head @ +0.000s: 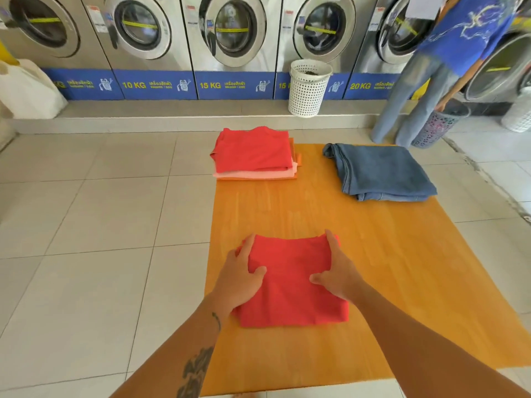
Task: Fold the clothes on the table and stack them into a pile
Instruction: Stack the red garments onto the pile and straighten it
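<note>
A folded red garment (290,285) lies on the near part of the orange table (373,254). My left hand (241,271) grips its left edge, thumb on top of the cloth. My right hand (337,271) grips its right edge the same way. At the table's far left corner stands a pile of folded clothes (254,153), red on top, pink and orange beneath. Folded blue jeans (382,172) lie at the far right of the table.
A row of washing machines (230,33) lines the far wall. A white basket (309,87) stands on the step before them. A person in a blue shirt (448,53) stands at the far right by a purple basket (439,124). Tiled floor surrounds the table.
</note>
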`<state>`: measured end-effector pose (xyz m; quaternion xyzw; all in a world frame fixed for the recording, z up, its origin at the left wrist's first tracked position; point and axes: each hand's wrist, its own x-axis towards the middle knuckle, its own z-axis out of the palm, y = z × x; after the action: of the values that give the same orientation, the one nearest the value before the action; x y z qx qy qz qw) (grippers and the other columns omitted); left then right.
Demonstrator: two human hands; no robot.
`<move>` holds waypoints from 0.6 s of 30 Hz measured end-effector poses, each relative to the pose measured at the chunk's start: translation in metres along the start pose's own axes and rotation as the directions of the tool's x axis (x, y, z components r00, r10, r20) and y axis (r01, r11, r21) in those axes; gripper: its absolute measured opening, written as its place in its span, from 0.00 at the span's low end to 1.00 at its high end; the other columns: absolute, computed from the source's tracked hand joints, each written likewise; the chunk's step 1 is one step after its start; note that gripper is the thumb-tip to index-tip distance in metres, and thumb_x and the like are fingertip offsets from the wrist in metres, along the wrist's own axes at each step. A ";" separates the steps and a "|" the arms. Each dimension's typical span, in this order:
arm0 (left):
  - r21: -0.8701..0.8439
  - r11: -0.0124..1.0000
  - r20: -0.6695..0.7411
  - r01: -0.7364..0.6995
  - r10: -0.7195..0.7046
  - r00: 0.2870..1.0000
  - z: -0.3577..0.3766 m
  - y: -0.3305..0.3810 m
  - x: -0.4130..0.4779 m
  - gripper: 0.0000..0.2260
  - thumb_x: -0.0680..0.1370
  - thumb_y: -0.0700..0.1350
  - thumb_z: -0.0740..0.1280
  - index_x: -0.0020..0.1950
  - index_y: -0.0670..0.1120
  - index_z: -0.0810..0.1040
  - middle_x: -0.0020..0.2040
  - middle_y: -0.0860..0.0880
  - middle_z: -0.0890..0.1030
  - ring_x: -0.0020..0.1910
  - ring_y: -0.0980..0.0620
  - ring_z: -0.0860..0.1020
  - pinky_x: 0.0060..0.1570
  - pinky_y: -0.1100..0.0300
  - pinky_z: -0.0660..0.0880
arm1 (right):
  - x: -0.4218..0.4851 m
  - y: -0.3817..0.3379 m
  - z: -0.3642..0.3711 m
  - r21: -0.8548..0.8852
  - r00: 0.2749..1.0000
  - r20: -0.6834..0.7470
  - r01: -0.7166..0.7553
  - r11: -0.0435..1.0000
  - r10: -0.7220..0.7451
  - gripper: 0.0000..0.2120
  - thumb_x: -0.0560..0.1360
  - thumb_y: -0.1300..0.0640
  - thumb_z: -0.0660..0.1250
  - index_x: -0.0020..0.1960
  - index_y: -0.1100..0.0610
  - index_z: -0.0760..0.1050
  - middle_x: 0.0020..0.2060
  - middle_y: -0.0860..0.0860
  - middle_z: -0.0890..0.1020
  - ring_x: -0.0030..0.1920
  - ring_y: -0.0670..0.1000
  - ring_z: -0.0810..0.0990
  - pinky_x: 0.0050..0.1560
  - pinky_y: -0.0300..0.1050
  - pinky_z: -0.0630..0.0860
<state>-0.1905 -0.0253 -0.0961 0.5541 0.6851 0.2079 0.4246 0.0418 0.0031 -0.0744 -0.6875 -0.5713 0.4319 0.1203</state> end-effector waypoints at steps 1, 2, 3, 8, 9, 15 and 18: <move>0.029 1.000 0.030 -0.006 0.005 1.000 0.001 -0.001 0.002 0.34 0.77 0.57 0.63 0.76 0.68 0.45 0.74 0.50 0.59 0.68 0.48 0.69 0.65 0.53 0.70 | -0.001 0.001 0.002 -0.021 1.000 -0.007 0.008 1.000 -0.008 0.54 0.69 0.61 0.75 0.78 0.39 0.42 0.71 0.54 0.69 0.54 0.52 0.76 0.51 0.44 0.73; 0.062 0.998 0.052 -0.017 0.014 0.999 0.002 -0.002 0.003 0.35 0.77 0.58 0.64 0.76 0.68 0.45 0.74 0.51 0.57 0.70 0.47 0.67 0.66 0.53 0.68 | -0.002 0.003 0.004 -0.043 1.000 -0.023 0.016 0.999 -0.017 0.52 0.69 0.62 0.74 0.78 0.39 0.43 0.70 0.55 0.70 0.51 0.51 0.75 0.50 0.44 0.74; 0.092 0.995 0.059 -0.030 0.025 0.998 0.004 -0.002 0.004 0.35 0.76 0.58 0.65 0.76 0.68 0.46 0.75 0.51 0.55 0.71 0.47 0.67 0.66 0.53 0.68 | -0.002 0.004 0.005 -0.065 0.999 -0.040 0.022 0.998 -0.025 0.50 0.70 0.62 0.72 0.78 0.39 0.45 0.69 0.55 0.70 0.49 0.50 0.74 0.50 0.44 0.74; 0.041 0.998 -0.038 -0.044 0.046 0.998 0.013 -0.009 0.005 0.31 0.77 0.51 0.67 0.76 0.64 0.57 0.74 0.50 0.61 0.69 0.49 0.68 0.65 0.57 0.67 | -0.001 0.008 0.007 -0.111 0.993 -0.081 0.076 0.991 -0.085 0.39 0.73 0.62 0.67 0.77 0.40 0.57 0.68 0.52 0.74 0.48 0.46 0.73 0.50 0.38 0.69; 0.001 0.999 -0.052 -0.052 0.052 0.997 0.013 -0.012 0.005 0.30 0.77 0.50 0.67 0.76 0.64 0.59 0.74 0.51 0.62 0.70 0.49 0.66 0.68 0.56 0.66 | 0.000 0.009 0.008 -0.100 0.992 -0.087 0.084 0.991 -0.093 0.38 0.72 0.62 0.67 0.76 0.40 0.59 0.68 0.51 0.74 0.49 0.46 0.72 0.51 0.37 0.68; -0.164 0.984 -0.139 -0.066 0.043 0.989 0.012 -0.015 0.000 0.26 0.78 0.45 0.66 0.74 0.62 0.65 0.76 0.58 0.62 0.74 0.55 0.63 0.72 0.55 0.63 | 0.006 0.018 0.000 0.094 0.986 -0.137 0.112 0.989 -0.099 0.34 0.75 0.60 0.67 0.74 0.38 0.61 0.61 0.40 0.70 0.58 0.46 0.72 0.59 0.42 0.68; -0.207 0.975 -0.192 -0.082 0.041 0.980 0.017 -0.009 -0.003 0.22 0.81 0.41 0.62 0.72 0.61 0.69 0.75 0.59 0.63 0.74 0.56 0.63 0.73 0.56 0.61 | 0.004 0.021 -0.001 0.129 0.961 -0.220 0.199 0.972 -0.167 0.25 0.74 0.65 0.66 0.64 0.41 0.69 0.54 0.40 0.77 0.48 0.43 0.77 0.50 0.40 0.71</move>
<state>-0.1822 -0.0342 -0.1114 0.5043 0.6782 0.3445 0.4088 0.0565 0.0004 -0.0891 -0.6618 -0.5828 0.3867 0.2699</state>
